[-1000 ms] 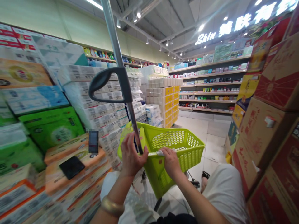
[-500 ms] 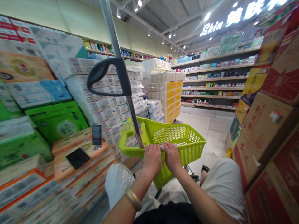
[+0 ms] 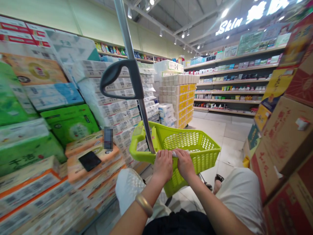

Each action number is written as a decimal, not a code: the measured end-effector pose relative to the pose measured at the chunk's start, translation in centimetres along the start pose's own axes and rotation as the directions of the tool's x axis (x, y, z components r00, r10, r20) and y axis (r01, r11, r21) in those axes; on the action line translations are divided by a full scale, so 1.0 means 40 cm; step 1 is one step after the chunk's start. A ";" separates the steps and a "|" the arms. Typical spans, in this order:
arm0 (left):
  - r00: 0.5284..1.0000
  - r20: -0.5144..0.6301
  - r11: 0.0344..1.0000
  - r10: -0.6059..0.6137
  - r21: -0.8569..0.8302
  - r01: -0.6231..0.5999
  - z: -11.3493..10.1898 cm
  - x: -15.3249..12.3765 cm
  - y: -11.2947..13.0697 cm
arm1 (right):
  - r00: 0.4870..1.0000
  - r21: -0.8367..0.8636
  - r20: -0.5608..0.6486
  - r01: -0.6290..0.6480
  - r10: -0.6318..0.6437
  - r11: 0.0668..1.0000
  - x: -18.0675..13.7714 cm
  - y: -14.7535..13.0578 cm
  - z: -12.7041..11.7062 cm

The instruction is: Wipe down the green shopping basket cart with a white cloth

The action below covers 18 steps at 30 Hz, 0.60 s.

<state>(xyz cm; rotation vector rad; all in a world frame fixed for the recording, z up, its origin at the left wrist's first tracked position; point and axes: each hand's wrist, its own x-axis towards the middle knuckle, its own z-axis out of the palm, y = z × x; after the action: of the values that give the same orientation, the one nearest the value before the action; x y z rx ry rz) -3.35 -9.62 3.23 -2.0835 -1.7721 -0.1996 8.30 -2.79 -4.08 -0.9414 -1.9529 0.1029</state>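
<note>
A lime-green plastic shopping basket (image 3: 207, 158) with perforated sides stands tilted in front of my knees. My left hand (image 3: 163, 165) is closed over its near rim, fingers curled to the inside. Just to the right, my right hand (image 3: 186, 164) presses a small white wipe or tissue (image 3: 187, 151) onto the same rim; most of the wipe is covered by the fingers. Out of the basket's left end rises a long metal pull rod (image 3: 149, 132), with a dark grey loop handle (image 3: 137, 80) partway up.
Stacked tissue packs (image 3: 80, 122) fill the left side, with a flat black object (image 3: 89, 161) lying on an orange pack. Cardboard cartons (image 3: 283, 137) rise close on the right. Stocked shelves (image 3: 227, 93) line the back beyond the tiled floor (image 3: 221, 130).
My right hand has slid slightly right along the rim with the wipe, widening the gap to my left hand. My left hand keeps its grip. The whole view has shifted a little.
</note>
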 end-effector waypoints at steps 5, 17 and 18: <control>1.000 0.017 1.000 -0.018 0.003 0.018 -0.007 -0.002 0.001 | 0.993 -0.130 -0.038 -0.114 0.110 0.985 -0.015 0.070 -0.028; 1.000 -0.030 1.000 -0.007 0.019 0.008 0.012 -0.003 -0.003 | 0.997 -0.092 0.046 -0.060 0.065 0.994 -0.002 0.043 -0.015; 0.999 -0.035 1.000 -0.010 0.020 0.011 0.013 -0.004 -0.003 | 0.995 -0.125 0.031 -0.093 0.098 0.988 -0.005 0.060 -0.023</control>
<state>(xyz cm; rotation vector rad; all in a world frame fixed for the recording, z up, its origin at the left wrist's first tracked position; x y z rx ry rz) -3.56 -9.55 2.74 -2.0448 -1.7577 -0.2191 10.42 -1.50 -4.72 -1.1219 -1.9656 0.0553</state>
